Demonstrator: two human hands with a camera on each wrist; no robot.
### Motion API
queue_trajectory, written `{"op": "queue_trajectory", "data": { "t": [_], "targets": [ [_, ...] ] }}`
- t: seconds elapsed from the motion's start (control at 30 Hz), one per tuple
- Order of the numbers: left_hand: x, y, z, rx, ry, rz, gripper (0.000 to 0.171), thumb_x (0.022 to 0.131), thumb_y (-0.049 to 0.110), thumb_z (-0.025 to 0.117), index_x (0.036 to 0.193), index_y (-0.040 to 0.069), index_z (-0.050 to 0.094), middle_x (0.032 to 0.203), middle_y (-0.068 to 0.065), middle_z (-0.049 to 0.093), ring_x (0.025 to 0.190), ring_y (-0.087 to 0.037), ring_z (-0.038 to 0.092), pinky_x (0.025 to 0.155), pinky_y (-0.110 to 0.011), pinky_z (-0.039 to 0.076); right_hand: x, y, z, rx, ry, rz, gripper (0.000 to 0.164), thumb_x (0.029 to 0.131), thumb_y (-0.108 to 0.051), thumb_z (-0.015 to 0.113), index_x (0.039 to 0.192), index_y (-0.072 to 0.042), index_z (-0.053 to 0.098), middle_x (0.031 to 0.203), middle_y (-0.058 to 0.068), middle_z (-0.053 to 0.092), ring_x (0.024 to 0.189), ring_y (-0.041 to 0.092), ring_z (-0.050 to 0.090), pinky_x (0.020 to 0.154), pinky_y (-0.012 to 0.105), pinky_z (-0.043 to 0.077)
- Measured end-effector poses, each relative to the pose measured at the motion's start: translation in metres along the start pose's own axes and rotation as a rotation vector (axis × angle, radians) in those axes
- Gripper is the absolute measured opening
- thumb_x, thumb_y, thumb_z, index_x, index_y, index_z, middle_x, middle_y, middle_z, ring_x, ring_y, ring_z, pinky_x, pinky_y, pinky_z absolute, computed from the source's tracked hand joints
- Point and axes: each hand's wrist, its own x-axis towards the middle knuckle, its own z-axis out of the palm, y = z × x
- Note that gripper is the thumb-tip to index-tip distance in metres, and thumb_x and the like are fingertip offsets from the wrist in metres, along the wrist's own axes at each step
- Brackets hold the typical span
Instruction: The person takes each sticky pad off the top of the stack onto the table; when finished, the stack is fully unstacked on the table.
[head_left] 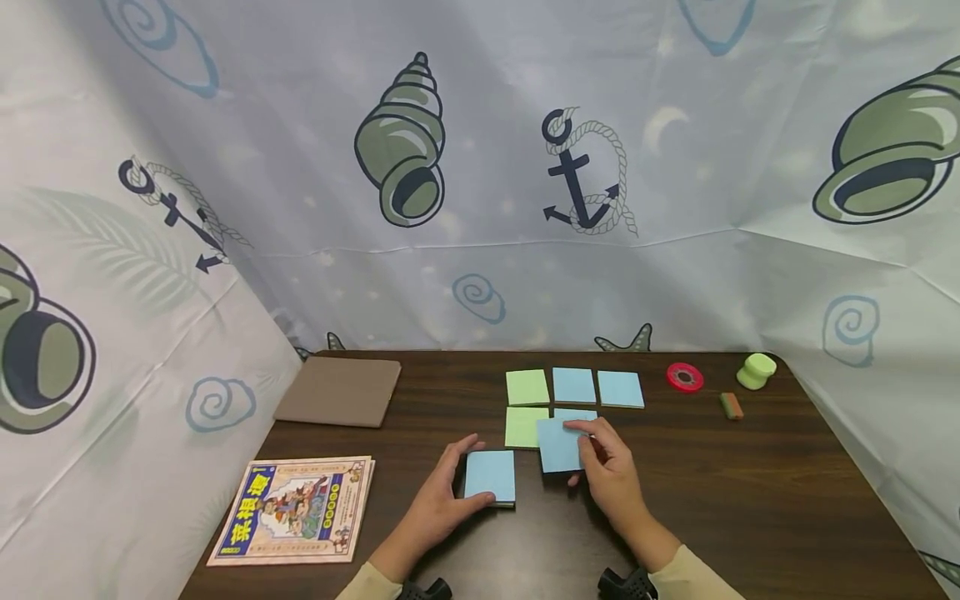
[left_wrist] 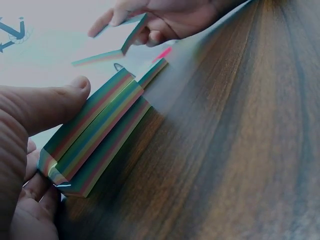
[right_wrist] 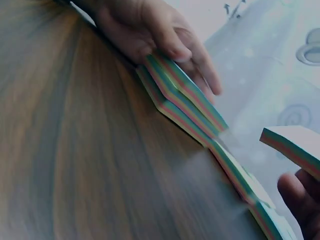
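In the head view my left hand (head_left: 444,493) grips a small stack of sticky note pads (head_left: 490,475) by its sides, a blue sheet on top. Striped edges of the stacked pads (left_wrist: 95,135) show in the left wrist view, thumb along the upper edge. My right hand (head_left: 613,477) pinches a single blue sticky note pad (head_left: 558,447), tilted and lifted off the table. Behind it lie two rows of pads: a green pad (head_left: 527,387) and two blue pads (head_left: 620,389) at the back, a green pad (head_left: 521,427) and a partly hidden blue pad (head_left: 574,413) in front.
A brown board (head_left: 341,392) lies at the back left, with an illustrated booklet (head_left: 292,512) in front of it. Towards the back right are a red round object (head_left: 685,377), a light green cylinder-like object (head_left: 756,372) and a small green-and-orange block (head_left: 731,406). A patterned curtain (head_left: 495,183) borders the table.
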Motion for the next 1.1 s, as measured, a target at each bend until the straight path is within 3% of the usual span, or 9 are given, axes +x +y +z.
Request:
{"op": "queue_trajectory", "data": {
  "t": [0.2, 0.3, 0.5, 0.67, 0.87, 1.1],
  "targets": [
    [0.0, -0.001, 0.0, -0.012, -0.004, -0.002, 0.095, 0.086, 0.036, 0.095, 0.165, 0.017, 0.044, 0.158, 0.007, 0.055, 0.136, -0.017, 0.053, 0.12, -0.034, 0.039, -0.001, 0.001, -0.026, -0.066, 0.08, -0.021, 0.026, 0.114, -0.003, 0.052, 0.124, -0.004, 0.076, 0.099, 0.019, 0.058, 0.066, 0.023, 0.05, 0.05, 0.037, 0.058],
    [0.0, -0.001, 0.0, -0.016, -0.006, -0.001, 0.095, 0.086, 0.036, 0.095, 0.165, 0.018, 0.044, 0.159, 0.007, 0.055, 0.136, -0.017, 0.053, 0.12, -0.034, 0.038, -0.001, 0.002, -0.036, -0.085, 0.131, -0.031, 0.026, 0.113, 0.0, 0.052, 0.118, -0.003, 0.077, 0.098, 0.02, 0.06, 0.069, 0.021, 0.052, 0.049, 0.032, 0.055],
    [0.0, -0.001, 0.0, -0.012, -0.008, 0.0, 0.095, 0.086, 0.036, 0.095, 0.165, 0.018, 0.045, 0.159, 0.008, 0.056, 0.137, -0.017, 0.053, 0.121, -0.032, 0.037, 0.002, 0.008, -0.051, -0.176, 0.245, -0.075, 0.031, 0.107, 0.009, 0.054, 0.104, -0.004, 0.081, 0.095, 0.015, 0.065, 0.078, 0.016, 0.053, 0.066, 0.024, 0.042],
    [0.0, 0.0, -0.001, -0.005, 0.0, 0.004, 0.094, 0.086, 0.035, 0.095, 0.164, 0.017, 0.045, 0.158, 0.007, 0.056, 0.135, -0.015, 0.053, 0.12, -0.031, 0.038, 0.011, 0.013, -0.059, -0.24, 0.333, -0.069, 0.033, 0.105, 0.01, 0.055, 0.096, -0.007, 0.083, 0.094, 0.013, 0.069, 0.083, 0.014, 0.059, 0.071, 0.019, 0.042],
    [0.0, -0.001, -0.002, 0.0, -0.002, 0.006, 0.094, 0.086, 0.032, 0.095, 0.164, 0.015, 0.045, 0.159, 0.006, 0.056, 0.135, -0.015, 0.053, 0.12, -0.031, 0.038, 0.015, 0.013, -0.067, -0.422, 0.424, -0.049, 0.035, 0.099, 0.007, 0.06, 0.089, -0.017, 0.084, 0.084, 0.0, 0.068, 0.073, 0.006, 0.055, 0.066, 0.019, 0.041],
    [0.0, -0.003, 0.0, -0.006, -0.008, 0.012, 0.093, 0.087, 0.034, 0.094, 0.164, 0.016, 0.045, 0.159, 0.006, 0.056, 0.136, -0.017, 0.053, 0.12, -0.03, 0.038, 0.017, 0.014, -0.083, -0.64, 0.409, -0.037, 0.034, 0.096, 0.002, 0.062, 0.091, -0.02, 0.087, 0.079, -0.008, 0.064, 0.064, 0.007, 0.046, 0.06, 0.021, 0.037]
  ]
}}
